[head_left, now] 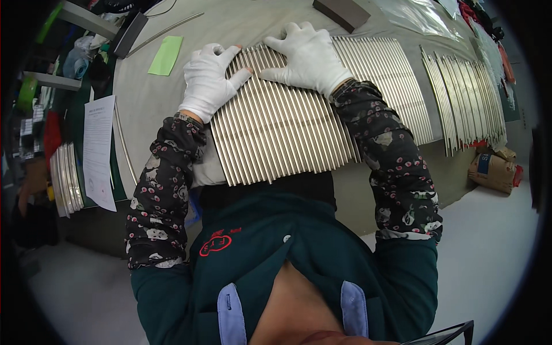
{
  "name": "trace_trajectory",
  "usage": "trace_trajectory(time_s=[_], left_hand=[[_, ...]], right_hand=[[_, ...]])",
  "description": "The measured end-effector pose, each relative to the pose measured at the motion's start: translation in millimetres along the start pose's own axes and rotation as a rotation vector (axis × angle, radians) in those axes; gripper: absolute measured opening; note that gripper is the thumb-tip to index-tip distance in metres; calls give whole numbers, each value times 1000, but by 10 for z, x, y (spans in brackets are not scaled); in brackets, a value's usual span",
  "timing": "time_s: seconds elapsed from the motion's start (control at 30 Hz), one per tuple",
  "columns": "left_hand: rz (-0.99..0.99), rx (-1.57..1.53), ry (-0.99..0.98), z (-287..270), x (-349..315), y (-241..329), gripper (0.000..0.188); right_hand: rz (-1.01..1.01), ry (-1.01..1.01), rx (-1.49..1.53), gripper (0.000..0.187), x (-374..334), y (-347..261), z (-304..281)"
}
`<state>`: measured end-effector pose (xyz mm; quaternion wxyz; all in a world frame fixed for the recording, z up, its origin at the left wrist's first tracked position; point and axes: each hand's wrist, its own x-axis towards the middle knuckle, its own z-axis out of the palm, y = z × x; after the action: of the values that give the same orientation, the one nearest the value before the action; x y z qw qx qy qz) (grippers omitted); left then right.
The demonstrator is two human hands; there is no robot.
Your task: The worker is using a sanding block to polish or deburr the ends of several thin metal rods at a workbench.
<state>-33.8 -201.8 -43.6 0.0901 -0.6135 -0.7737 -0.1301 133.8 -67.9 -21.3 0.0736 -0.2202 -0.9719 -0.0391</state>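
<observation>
Side by side on the grey-covered table lies a row of slim, silvery metal rods, their near ends reaching the table's front edge. My left hand, in a white glove with bare thumb and index tips, rests at the row's far left corner. Its thumb and index finger are spread, touching the outermost rods. My right hand, also white-gloved, lies over the far ends near the middle, thumb and fingers apart. Neither hand grips a rod that I can make out. The rods continue to the right, past my right forearm.
Farther right lies another, looser batch of rods. At the back are a dark block and clear plastic sheeting. Leftward are a green paper slip, a printed sheet and a thin rod. A brown bag stands lower right.
</observation>
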Motion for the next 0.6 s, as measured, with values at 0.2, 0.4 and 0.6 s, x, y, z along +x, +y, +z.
trace_trajectory(time_s=[0.2, 0.4, 0.6], left_hand=[[-24, -43, 0, -33, -132, 96, 54], [-30, -70, -40, -211, -326, 220, 55], [125, -355, 75, -58, 17, 188, 38]], right_hand=[[26, 10, 39, 76, -90, -28, -41], [18, -51, 85, 73, -304, -145, -157], [56, 229, 218, 63, -632, 139, -327]])
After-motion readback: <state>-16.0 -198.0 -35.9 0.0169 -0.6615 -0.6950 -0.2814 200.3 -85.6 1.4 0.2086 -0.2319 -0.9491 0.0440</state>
